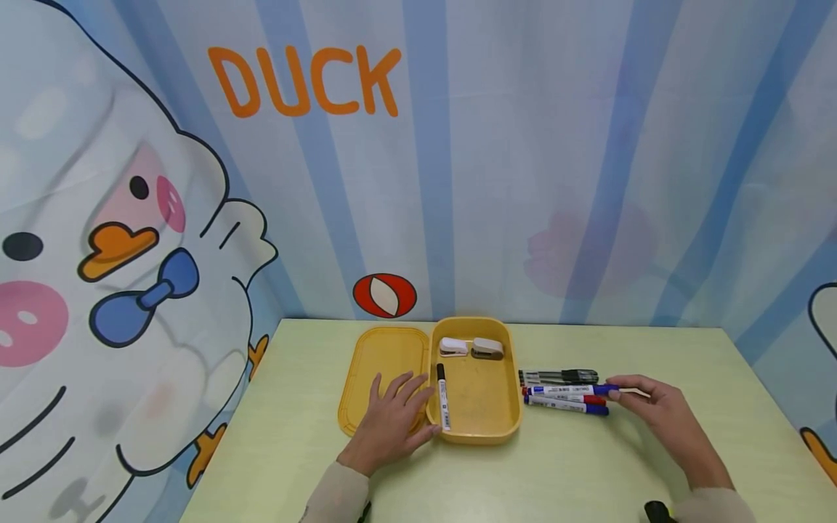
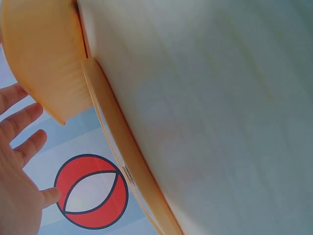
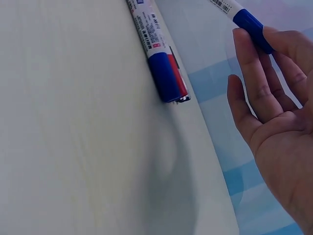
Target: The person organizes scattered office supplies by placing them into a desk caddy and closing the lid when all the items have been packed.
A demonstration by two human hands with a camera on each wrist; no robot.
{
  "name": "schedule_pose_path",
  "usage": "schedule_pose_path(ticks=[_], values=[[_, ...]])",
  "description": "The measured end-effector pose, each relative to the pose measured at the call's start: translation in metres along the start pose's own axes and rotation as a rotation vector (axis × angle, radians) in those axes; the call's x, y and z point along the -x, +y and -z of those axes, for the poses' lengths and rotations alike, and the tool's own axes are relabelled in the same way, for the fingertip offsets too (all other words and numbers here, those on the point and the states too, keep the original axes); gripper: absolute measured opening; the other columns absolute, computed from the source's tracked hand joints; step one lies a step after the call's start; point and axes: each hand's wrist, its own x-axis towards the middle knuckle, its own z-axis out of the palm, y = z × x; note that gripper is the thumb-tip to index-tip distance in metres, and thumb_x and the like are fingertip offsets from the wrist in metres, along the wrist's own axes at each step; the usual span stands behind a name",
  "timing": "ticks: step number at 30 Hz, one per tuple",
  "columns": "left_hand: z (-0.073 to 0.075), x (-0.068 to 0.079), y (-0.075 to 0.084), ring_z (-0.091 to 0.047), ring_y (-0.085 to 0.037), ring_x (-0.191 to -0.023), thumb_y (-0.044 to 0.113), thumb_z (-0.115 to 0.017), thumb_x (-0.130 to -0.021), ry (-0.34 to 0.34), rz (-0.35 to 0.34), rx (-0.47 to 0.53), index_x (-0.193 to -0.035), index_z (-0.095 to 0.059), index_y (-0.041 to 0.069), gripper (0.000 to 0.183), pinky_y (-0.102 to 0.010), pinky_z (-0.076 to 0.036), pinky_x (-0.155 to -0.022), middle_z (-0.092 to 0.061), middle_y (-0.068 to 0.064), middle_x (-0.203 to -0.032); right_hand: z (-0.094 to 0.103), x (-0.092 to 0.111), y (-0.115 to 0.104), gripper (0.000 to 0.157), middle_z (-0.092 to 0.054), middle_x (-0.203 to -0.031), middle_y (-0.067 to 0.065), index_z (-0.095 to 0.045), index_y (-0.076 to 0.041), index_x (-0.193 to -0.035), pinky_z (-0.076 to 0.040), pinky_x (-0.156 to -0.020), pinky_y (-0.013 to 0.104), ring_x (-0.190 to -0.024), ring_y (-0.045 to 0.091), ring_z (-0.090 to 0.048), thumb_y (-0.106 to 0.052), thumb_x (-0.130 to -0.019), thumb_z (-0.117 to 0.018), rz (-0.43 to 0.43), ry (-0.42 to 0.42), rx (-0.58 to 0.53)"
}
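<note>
My right hand (image 1: 660, 418) pinches the blue cap of a whiteboard marker (image 3: 249, 24) between thumb and fingers. In the right wrist view that marker is lifted above the table. Below it lie another blue-capped marker (image 1: 565, 404) and a red-capped marker (image 1: 593, 399), with several black pens (image 1: 578, 375) behind them. With fingers spread, my left hand (image 1: 392, 425) rests at the left side of a yellow box (image 1: 474, 439), over part of its lid. Inside the box are a black-capped marker (image 1: 444, 399) and two small staplers (image 1: 487, 349), (image 1: 453, 346).
The yellow lid (image 1: 375, 356) lies flat on the table, left of the box. A pale yellow-green table (image 1: 680, 363) carries everything. Behind its far edge hangs a blue striped curtain (image 1: 497, 181) with duck pictures.
</note>
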Motion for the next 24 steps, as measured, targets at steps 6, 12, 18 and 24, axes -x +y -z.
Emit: schedule_pose_path(ticks=[6,12,18,24], values=[[0.000,0.001,0.000,-0.040,-0.027,-0.144,0.068,-0.047,-0.097,-0.003,0.001,-0.003,-0.145,-0.054,0.024,0.066,-0.073,-0.026,-0.112,-0.046,0.000,-0.156,0.000,-0.005,-0.009,0.054,-0.069,-0.129,0.004,-0.064,-0.014,-0.135,-0.053,-0.086,0.024,-0.107,-0.012,-0.056,-0.053,-0.098,-0.060,0.040,0.012,-0.028],[0.000,0.001,0.000,-0.041,-0.027,-0.144,0.069,-0.045,-0.097,0.007,-0.005,0.008,-0.145,-0.055,0.024,0.066,-0.074,-0.026,-0.112,-0.047,0.000,-0.155,-0.004,-0.014,-0.022,0.057,-0.064,-0.137,0.008,-0.065,-0.018,-0.135,-0.050,-0.100,0.046,-0.126,0.018,-0.056,-0.059,-0.096,-0.059,0.036,0.005,-0.024],[0.001,0.001,0.000,-0.041,-0.027,-0.143,0.070,-0.043,-0.098,0.008,-0.003,0.011,-0.145,-0.055,0.024,0.067,-0.074,-0.026,-0.111,-0.047,0.000,-0.155,-0.009,-0.024,-0.035,0.053,-0.059,-0.141,0.010,-0.065,-0.018,-0.134,-0.047,-0.103,0.055,-0.129,0.028,-0.055,-0.056,-0.097,-0.060,0.073,-0.014,-0.050],[0.001,0.001,0.000,-0.041,-0.027,-0.144,0.069,-0.046,-0.097,-0.003,0.000,0.009,-0.145,-0.054,0.024,0.066,-0.073,-0.026,-0.112,-0.047,-0.001,-0.156,-0.018,-0.033,-0.046,0.053,-0.062,-0.137,0.009,-0.065,-0.014,-0.134,-0.049,-0.103,0.052,-0.120,0.017,-0.059,-0.053,-0.098,-0.061,0.096,-0.032,-0.078]])
